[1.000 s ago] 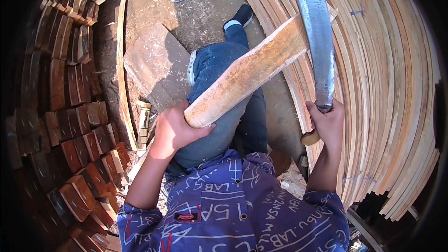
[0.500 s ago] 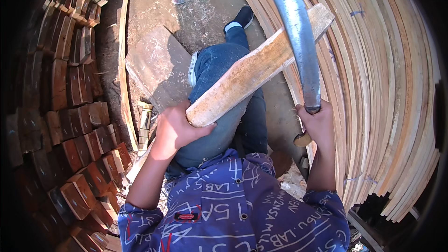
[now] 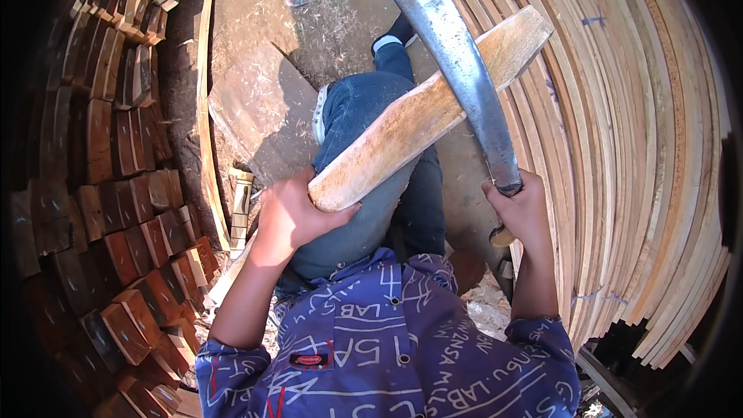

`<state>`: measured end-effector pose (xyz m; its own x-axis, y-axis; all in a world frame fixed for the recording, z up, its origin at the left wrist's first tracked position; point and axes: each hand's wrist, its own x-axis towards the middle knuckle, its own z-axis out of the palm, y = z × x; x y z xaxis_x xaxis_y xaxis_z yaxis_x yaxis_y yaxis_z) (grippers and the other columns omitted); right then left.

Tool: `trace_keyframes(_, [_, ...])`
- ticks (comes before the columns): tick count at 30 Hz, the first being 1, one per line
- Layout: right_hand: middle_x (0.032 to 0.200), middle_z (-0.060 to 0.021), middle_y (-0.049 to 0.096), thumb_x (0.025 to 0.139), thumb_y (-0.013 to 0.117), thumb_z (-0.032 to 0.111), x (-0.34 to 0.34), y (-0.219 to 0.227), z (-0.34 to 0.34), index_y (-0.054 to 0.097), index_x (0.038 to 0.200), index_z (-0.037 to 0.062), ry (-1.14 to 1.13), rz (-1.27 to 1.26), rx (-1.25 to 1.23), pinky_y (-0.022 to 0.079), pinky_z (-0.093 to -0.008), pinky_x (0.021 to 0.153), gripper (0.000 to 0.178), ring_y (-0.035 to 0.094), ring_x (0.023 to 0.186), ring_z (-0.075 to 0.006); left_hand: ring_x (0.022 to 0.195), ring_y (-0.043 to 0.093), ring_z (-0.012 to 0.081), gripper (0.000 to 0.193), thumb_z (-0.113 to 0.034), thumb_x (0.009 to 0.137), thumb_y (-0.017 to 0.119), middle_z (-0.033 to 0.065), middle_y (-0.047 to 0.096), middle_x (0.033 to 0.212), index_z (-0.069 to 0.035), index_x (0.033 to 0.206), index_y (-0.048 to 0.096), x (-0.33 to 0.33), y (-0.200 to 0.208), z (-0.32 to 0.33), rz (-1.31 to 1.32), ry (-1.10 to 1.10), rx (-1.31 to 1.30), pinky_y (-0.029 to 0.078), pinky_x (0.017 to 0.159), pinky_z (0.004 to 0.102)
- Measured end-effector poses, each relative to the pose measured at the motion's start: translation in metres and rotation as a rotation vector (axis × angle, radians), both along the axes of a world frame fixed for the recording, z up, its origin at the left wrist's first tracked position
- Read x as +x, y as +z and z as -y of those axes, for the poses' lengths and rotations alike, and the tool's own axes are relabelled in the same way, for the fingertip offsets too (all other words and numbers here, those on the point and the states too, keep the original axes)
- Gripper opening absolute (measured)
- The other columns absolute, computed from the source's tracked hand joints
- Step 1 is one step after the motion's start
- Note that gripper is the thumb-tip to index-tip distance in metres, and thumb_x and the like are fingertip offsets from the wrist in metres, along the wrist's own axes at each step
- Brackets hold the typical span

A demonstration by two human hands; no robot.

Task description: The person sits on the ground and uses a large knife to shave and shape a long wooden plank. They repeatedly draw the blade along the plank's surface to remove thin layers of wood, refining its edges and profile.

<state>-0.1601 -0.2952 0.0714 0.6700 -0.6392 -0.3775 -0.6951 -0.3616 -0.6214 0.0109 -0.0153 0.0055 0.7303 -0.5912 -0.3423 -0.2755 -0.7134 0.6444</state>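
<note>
While the person sits with a blue patterned shirt [image 3: 387,348] at the bottom of the view and dark blue trousers [image 3: 371,124] stretched out ahead, a pale wooden billet [image 3: 429,112] is held up over the lap: a long, flat-faced piece, light tan with darker smudges, rounded at its near end and squarely cut at the far one. The left hand [image 3: 290,213] is closed around that near end, fingers wrapped under it and the thumb along its side, so the billet slants up and away to the right from the grip. The right hand [image 3: 522,205] is clenched on the handle of a long curved blade [image 3: 457,70], grey and dull, whose edge crosses over the billet at about two thirds of its length; whether steel touches wood there cannot be told. Left of the legs lie stacked reddish wood blocks [image 3: 116,209], and to the right a fan of pale wooden slats [image 3: 642,147].
</note>
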Motion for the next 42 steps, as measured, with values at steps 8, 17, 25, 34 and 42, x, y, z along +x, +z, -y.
trace_keyframes(8, [0.060, -0.0017, 0.057, 0.082, 0.072, 0.006, 0.000, -0.015, 0.003, 0.062, 0.076, -0.0033, -0.018, 0.059, 0.008, 0.040, -0.0256, 0.051, 0.014, 0.050, 0.054, -0.0075, 0.076, 0.070, 0.0389, 0.063, -0.050, 0.058, 0.081, 0.0271, 0.067, 0.077, 0.004, 0.085, 0.067, 0.002, 0.002, -0.001, -0.026, 0.004, -0.020, 0.055, 0.072, 0.0438])
trace_keyframes(17, [0.060, -0.0005, 0.057, 0.081, 0.072, 0.005, 0.016, 0.001, 0.006, 0.062, 0.079, -0.0018, -0.205, 0.031, 0.143, 0.039, -0.0236, 0.051, 0.012, 0.052, 0.056, -0.0042, 0.076, 0.069, 0.0398, 0.063, -0.051, 0.058, 0.080, 0.0269, 0.067, 0.076, 0.005, 0.085, 0.067, 0.001, 0.002, -0.001, -0.036, 0.035, -0.058, 0.055, 0.071, 0.0439])
trace_keyframes(25, [0.062, -0.0004, 0.060, 0.081, 0.072, 0.003, 0.013, 0.006, 0.004, 0.064, 0.078, -0.0015, -0.085, 0.047, 0.064, 0.040, -0.0241, 0.051, 0.009, 0.052, 0.056, -0.0050, 0.077, 0.069, 0.0396, 0.065, -0.051, 0.059, 0.080, 0.0275, 0.067, 0.076, 0.006, 0.087, 0.067, 0.002, 0.003, -0.002, -0.050, 0.023, -0.054, 0.054, 0.072, 0.0441])
trace_keyframes(34, [0.062, -0.0017, 0.060, 0.081, 0.072, 0.004, 0.003, -0.017, -0.012, 0.063, 0.079, -0.0022, 0.032, 0.049, 0.031, 0.040, -0.0245, 0.050, 0.011, 0.052, 0.054, -0.0058, 0.076, 0.069, 0.0394, 0.064, -0.051, 0.058, 0.080, 0.0269, 0.067, 0.076, 0.006, 0.087, 0.067, 0.002, 0.002, -0.002, -0.022, 0.020, -0.056, 0.054, 0.072, 0.0438])
trace_keyframes(42, [0.063, -0.0034, 0.062, 0.082, 0.071, 0.004, 0.002, -0.017, -0.014, 0.064, 0.080, -0.0033, 0.022, 0.086, 0.005, 0.043, -0.0249, 0.052, 0.010, 0.056, 0.055, -0.0093, 0.076, 0.069, 0.0392, 0.063, -0.050, 0.058, 0.080, 0.0268, 0.067, 0.076, 0.005, 0.086, 0.068, 0.003, 0.006, -0.001, -0.026, 0.024, -0.060, 0.054, 0.071, 0.0431])
